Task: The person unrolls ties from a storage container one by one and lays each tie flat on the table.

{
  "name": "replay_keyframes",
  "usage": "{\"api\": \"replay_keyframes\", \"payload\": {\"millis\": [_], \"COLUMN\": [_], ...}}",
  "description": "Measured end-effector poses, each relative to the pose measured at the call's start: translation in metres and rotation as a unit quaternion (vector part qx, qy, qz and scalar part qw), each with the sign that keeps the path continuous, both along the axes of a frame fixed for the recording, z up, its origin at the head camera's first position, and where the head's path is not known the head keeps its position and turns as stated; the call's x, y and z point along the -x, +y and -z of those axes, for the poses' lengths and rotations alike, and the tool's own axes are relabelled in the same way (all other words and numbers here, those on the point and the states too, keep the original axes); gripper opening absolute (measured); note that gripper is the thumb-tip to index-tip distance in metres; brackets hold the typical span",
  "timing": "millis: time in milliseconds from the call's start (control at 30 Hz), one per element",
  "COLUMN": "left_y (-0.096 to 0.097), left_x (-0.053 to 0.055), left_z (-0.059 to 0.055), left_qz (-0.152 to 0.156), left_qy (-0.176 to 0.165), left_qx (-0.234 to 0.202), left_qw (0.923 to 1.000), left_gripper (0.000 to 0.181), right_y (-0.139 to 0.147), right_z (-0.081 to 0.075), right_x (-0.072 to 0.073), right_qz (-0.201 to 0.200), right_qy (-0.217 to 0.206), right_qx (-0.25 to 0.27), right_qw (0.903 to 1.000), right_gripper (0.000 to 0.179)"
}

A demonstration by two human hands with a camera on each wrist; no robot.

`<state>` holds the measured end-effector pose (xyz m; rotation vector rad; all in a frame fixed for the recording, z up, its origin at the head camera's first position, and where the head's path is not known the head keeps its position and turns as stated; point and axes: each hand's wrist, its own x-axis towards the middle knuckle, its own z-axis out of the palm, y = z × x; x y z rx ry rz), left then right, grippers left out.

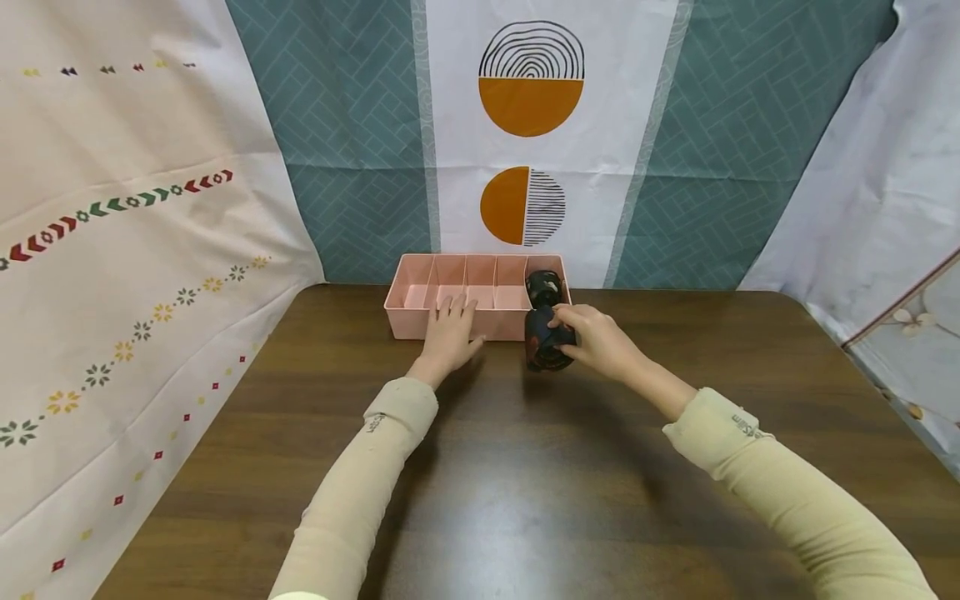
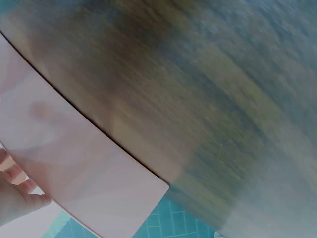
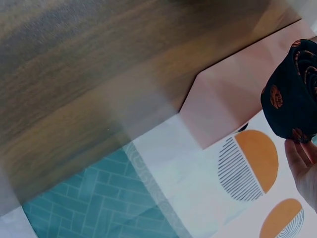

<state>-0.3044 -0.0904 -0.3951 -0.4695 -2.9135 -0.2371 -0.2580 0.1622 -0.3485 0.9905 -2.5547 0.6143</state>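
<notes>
A rolled dark necktie (image 1: pixel 538 337) with small orange-red motifs is pinched between the thumb and fingers of my right hand (image 1: pixel 600 340). It overlaps the right front of a pink divided box (image 1: pixel 416 323) in the head view. In the right wrist view the coils of the rolled necktie (image 3: pixel 280 99) face the right edge. Another dark rolled item (image 1: pixel 542 287) sits in the box's rightmost compartment. My left hand (image 1: pixel 448 335) rests at the box's front rim, its fingers extended over the edge and the thumb pointing right.
Beneath the box lies a dark brown wooden table (image 1: pixel 480 492), the box standing near its back edge. Behind it hangs a teal and white curtain (image 1: pixel 360 167) with orange half-circles. Pale patterned cloth (image 1: pixel 135 275) lines the left side, with white cloth (image 1: pixel 885 192) on the right.
</notes>
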Motion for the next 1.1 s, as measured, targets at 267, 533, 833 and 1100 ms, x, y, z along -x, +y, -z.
{"api": "replay_keyframes", "payload": {"millis": [267, 533, 833, 1100], "left_y": [0.003, 0.006, 0.005, 0.004], "left_x": [-0.008, -0.017, -0.033, -0.045], "left_z": [-0.005, -0.008, -0.007, -0.001], "left_qz": [0.022, 0.06, 0.081, 0.109], "left_qy": [0.028, 0.058, 0.043, 0.027], "left_qx": [-0.01, -0.028, -0.072, -0.098], "left_qw": [0.9993, 0.9961, 0.9931, 0.9888], "left_gripper": [0.051, 0.042, 0.04, 0.035], "right_y": [0.0, 0.002, 0.005, 0.006], "right_z": [0.007, 0.018, 0.029, 0.037], "right_x": [-0.004, -0.009, -0.013, -0.016], "right_qz": [-0.006, -0.009, -0.01, -0.009], "right_qy": [0.002, 0.005, 0.0, -0.012], "right_qx": [0.004, 0.009, 0.009, -0.001], "right_qw": [1.0, 0.9999, 0.9999, 0.9999], "right_gripper": [0.03, 0.031, 0.033, 0.033]}}
